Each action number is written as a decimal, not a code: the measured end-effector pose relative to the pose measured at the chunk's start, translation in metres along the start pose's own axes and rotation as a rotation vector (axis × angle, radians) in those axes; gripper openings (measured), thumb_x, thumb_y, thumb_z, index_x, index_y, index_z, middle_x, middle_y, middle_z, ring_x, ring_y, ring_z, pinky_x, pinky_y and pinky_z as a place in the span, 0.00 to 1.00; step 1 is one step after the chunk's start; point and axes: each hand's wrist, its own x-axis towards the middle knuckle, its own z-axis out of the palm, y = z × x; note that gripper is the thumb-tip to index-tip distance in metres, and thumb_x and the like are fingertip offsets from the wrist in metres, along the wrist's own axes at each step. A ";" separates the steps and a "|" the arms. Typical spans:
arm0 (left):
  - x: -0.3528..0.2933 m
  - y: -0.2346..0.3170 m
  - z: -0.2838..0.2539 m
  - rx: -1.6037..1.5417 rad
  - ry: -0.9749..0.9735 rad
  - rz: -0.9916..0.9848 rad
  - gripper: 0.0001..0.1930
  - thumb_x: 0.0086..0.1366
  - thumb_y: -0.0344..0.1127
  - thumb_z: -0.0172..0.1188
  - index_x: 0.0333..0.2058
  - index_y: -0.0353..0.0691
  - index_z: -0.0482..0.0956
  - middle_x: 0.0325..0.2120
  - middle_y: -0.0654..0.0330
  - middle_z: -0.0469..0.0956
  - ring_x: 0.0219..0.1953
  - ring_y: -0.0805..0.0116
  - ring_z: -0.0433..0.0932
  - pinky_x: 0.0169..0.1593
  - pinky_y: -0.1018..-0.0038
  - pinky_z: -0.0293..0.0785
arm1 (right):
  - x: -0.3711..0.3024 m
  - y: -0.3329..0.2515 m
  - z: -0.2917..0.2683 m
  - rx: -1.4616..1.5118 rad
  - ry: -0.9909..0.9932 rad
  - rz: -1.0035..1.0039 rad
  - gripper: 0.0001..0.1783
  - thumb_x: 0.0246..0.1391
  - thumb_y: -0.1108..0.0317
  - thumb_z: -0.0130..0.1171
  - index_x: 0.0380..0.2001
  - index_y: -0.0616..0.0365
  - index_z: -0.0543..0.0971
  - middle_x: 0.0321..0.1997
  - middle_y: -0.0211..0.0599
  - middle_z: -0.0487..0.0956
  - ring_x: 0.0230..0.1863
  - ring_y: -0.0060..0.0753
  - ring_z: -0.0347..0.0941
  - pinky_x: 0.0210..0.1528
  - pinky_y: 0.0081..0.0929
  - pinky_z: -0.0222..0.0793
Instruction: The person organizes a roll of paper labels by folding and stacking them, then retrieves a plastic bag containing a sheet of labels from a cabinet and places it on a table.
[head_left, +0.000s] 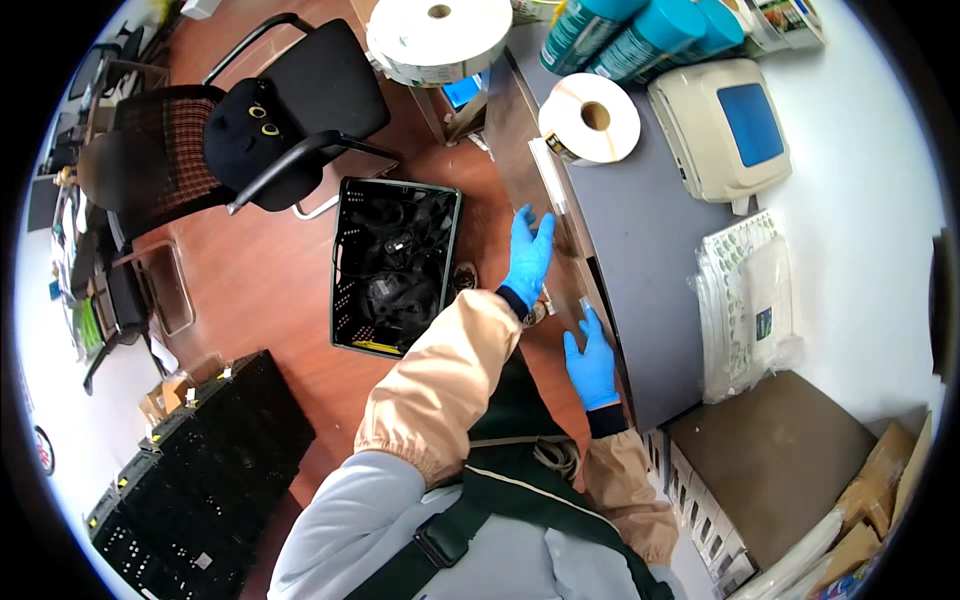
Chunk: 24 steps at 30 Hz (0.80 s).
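Observation:
My left hand (pixel 530 254), in a blue glove, is raised beside the front edge of the grey desk (pixel 630 260). Its fingers are spread and nothing is in them. Closer to my body, my right hand (pixel 592 364), also gloved in blue, is open at the same edge with thumb and fingers apart. A small pale, clear patch shows by its fingertip; I cannot tell what it is. To the left of my left hand, a black perforated crate (pixel 456 215) stands on the floor. Dark items with cables (pixel 398 245) fill it, and a yellow strip lies at its near end.
On the desk are a label roll (pixel 592 118), a beige label printer (pixel 725 130), teal spray cans (pixel 650 45) and plastic-wrapped packs (pixel 745 310). A larger roll (pixel 438 40) stands farther left. An office chair (pixel 320 85) holds a black plush cushion (pixel 245 130). Black crates (pixel 205 480) are at lower left.

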 end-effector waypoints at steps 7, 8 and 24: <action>0.063 0.006 0.011 0.102 -0.175 0.078 0.07 0.66 0.34 0.56 0.34 0.39 0.70 0.24 0.66 0.69 0.27 0.77 0.65 0.33 0.77 0.68 | 0.002 -0.014 0.026 0.096 0.112 0.051 0.35 0.56 0.74 0.55 0.66 0.59 0.55 0.67 0.50 0.61 0.66 0.51 0.60 0.64 0.39 0.59; 0.066 -0.002 0.006 0.049 -0.176 0.155 0.07 0.66 0.33 0.56 0.31 0.39 0.69 0.22 0.68 0.67 0.25 0.77 0.64 0.32 0.77 0.67 | 0.002 -0.019 0.026 0.092 0.098 0.033 0.36 0.56 0.74 0.55 0.66 0.60 0.54 0.67 0.51 0.61 0.66 0.51 0.60 0.65 0.39 0.58; 0.095 0.056 -0.179 0.237 -0.496 0.173 0.09 0.70 0.41 0.53 0.39 0.42 0.72 0.29 0.74 0.67 0.33 0.84 0.65 0.38 0.84 0.66 | -0.004 -0.023 0.046 -0.027 0.022 0.054 0.30 0.55 0.79 0.53 0.62 0.60 0.62 0.65 0.46 0.64 0.59 0.40 0.68 0.60 0.33 0.63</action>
